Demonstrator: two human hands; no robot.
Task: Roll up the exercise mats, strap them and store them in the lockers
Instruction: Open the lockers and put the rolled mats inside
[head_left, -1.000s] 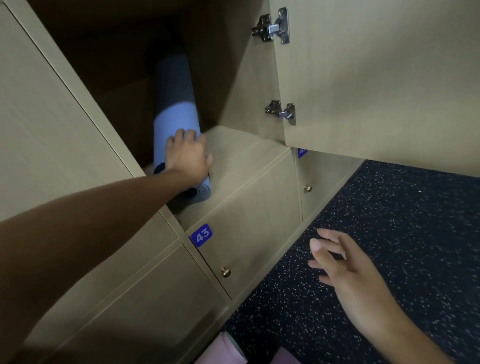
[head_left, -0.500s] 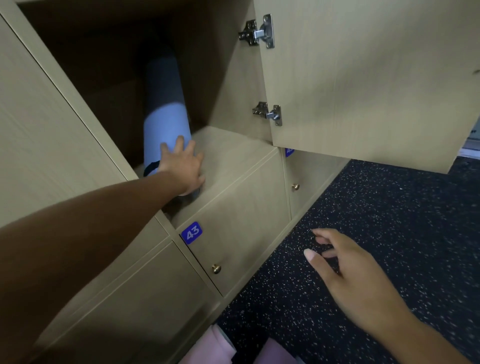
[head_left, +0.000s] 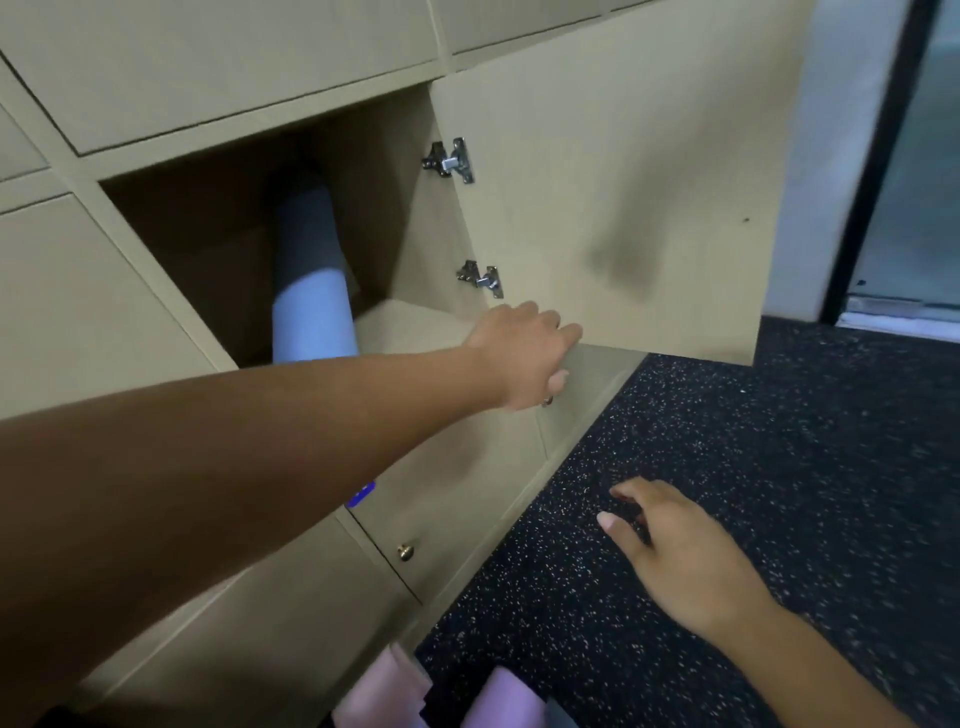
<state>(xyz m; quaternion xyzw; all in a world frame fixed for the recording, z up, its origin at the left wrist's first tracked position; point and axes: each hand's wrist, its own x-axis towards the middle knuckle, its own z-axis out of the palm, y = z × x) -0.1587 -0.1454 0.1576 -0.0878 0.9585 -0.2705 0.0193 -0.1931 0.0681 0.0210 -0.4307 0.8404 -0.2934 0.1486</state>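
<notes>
A rolled light-blue exercise mat (head_left: 314, 312) lies inside the open locker (head_left: 208, 249), its far end in shadow and its near end hidden by my forearm. My left hand (head_left: 524, 353) has left the mat and is at the lower edge of the open locker door (head_left: 623, 182), just right of the bottom hinge. Its fingers lie curled on the door's inner face and the thumb sits under the edge. My right hand (head_left: 675, 551) hovers over the dark speckled floor (head_left: 779, 493) with fingers relaxed and spread, holding nothing.
Shut locker doors surround the open one; the door below has a blue number label (head_left: 362, 493) and a brass knob (head_left: 405, 552). A pink rolled mat (head_left: 384, 691) and a purple one (head_left: 504, 701) lie on the floor at the bottom edge. A glass door (head_left: 909, 156) stands far right.
My left hand pushed the blue mat deeper into the locker, let go of it and moved right to the door's lower edge. The right hand stayed hovering over the floor.
</notes>
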